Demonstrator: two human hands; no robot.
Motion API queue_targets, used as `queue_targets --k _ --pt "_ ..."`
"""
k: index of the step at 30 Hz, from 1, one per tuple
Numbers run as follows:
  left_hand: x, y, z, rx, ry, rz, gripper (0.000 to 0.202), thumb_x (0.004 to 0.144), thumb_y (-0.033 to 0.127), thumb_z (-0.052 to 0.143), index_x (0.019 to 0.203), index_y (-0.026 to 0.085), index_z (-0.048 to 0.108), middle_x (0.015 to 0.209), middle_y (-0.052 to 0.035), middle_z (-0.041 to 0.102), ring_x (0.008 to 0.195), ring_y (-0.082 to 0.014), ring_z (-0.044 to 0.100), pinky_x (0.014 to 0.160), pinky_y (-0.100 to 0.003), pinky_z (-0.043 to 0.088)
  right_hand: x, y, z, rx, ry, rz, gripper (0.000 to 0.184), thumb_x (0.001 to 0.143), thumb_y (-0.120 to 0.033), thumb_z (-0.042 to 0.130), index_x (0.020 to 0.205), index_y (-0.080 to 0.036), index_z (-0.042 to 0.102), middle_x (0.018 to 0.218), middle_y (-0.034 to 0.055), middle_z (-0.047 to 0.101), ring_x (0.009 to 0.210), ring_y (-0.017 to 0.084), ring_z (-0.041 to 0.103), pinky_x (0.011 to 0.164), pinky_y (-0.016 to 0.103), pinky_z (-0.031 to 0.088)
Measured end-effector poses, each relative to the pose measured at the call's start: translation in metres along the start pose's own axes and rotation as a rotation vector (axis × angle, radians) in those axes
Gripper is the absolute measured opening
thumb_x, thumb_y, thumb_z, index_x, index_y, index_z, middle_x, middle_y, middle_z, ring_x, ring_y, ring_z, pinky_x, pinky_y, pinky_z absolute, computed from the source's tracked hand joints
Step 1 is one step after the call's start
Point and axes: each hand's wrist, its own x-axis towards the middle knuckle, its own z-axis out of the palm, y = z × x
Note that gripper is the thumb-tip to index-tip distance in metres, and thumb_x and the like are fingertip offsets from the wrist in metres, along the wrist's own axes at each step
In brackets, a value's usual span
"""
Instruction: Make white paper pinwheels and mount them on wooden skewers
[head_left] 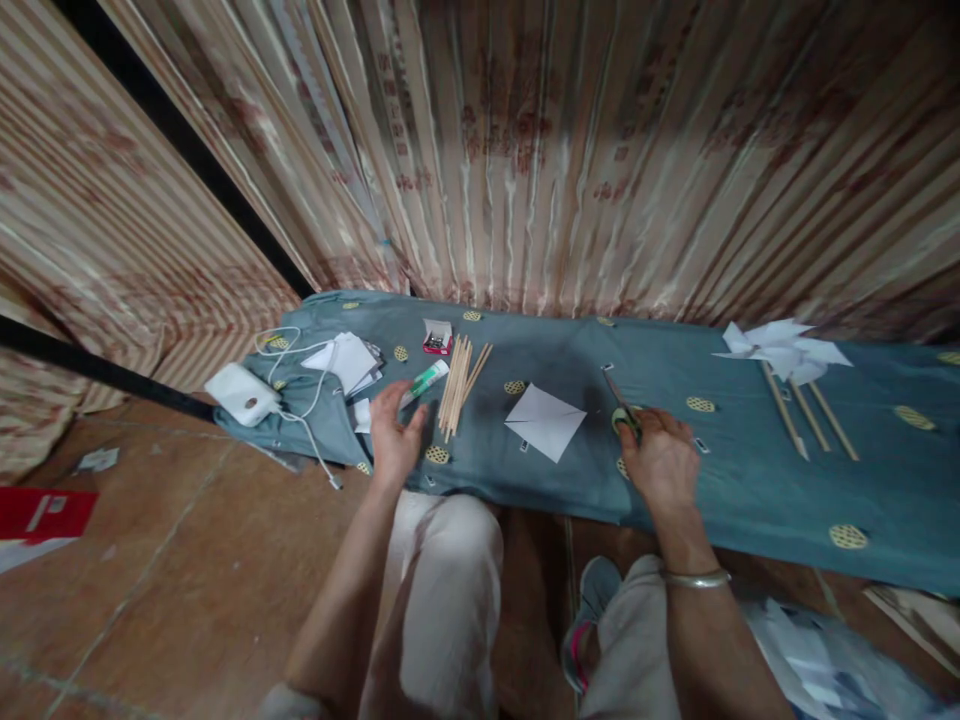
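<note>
My left hand (396,432) is near the table's front edge, thumb apart from the fingers. Its fingertips are beside the lower end of a green-and-white tube (429,380); I cannot tell whether they touch it. My right hand (664,455) is closed around the handles of a pair of scissors (621,410), whose blades point away from me. Between my hands lies a square of white paper (546,422) with cut lines running in from its corners. A bundle of thin wooden sticks (454,390) lies just right of the tube.
Behind the sticks stands a small open red box (437,338). A stack of white paper (346,362) and a white power bank (244,393) with cables are at left. White paper pinwheels (787,350) on sticks lie at right. A striped curtain (510,150) hangs behind the cloth-covered table (750,490).
</note>
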Motion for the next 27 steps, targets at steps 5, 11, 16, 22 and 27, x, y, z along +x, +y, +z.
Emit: queue_targets --k 5,11,16,22,27 --pt "0.035 -0.034 -0.009 0.356 -0.171 0.046 0.045 0.073 0.030 0.061 0.113 0.012 0.063 0.119 -0.0158 0.064 0.114 -0.0325 0.054 0.100 -0.046 0.040 -0.003 -0.003 0.003 0.125 0.069 -0.007 0.031 0.091 -0.030 0.046 0.108 -0.012 0.065 0.112 0.0170 0.067 0.098 0.029 0.059 0.083 0.040 0.047" --pt "0.045 -0.050 -0.006 0.299 -0.218 -0.070 0.046 0.073 0.041 0.057 0.105 0.011 0.069 0.101 -0.0143 0.070 0.093 -0.0294 0.062 0.085 -0.038 0.046 -0.004 -0.027 -0.001 0.277 0.086 -0.056 0.031 0.090 -0.025 0.048 0.110 -0.009 0.064 0.112 0.0196 0.067 0.104 0.030 0.059 0.091 0.043 0.048" --pt "0.039 -0.038 -0.010 0.036 -0.133 -0.303 0.053 0.062 0.052 0.065 0.096 0.011 0.071 0.071 -0.0044 0.066 0.065 -0.0201 0.058 0.062 -0.029 0.043 -0.016 -0.051 -0.014 0.494 0.075 -0.097 0.030 0.091 -0.025 0.047 0.112 -0.013 0.064 0.116 0.0168 0.066 0.110 0.028 0.057 0.099 0.046 0.044" --pt "-0.010 0.044 -0.007 -0.526 -0.384 -0.455 0.044 0.054 0.046 0.079 0.084 0.015 0.072 0.068 -0.0006 0.064 0.065 -0.0131 0.053 0.067 -0.024 0.043 -0.037 -0.076 -0.027 1.210 -0.335 0.146 0.031 0.082 -0.039 0.062 0.107 -0.022 0.067 0.102 0.0080 0.071 0.086 0.020 0.065 0.081 0.036 0.051" --pt "-0.052 0.089 0.006 -0.668 -0.801 -0.487 0.034 0.059 0.042 0.080 0.079 0.015 0.074 0.068 -0.0012 0.063 0.062 -0.0109 0.050 0.062 -0.022 0.041 -0.044 -0.088 -0.042 1.798 -0.627 0.329 0.042 0.066 -0.041 0.078 0.104 -0.026 0.069 0.103 0.0029 0.071 0.083 0.015 0.063 0.075 0.028 0.048"
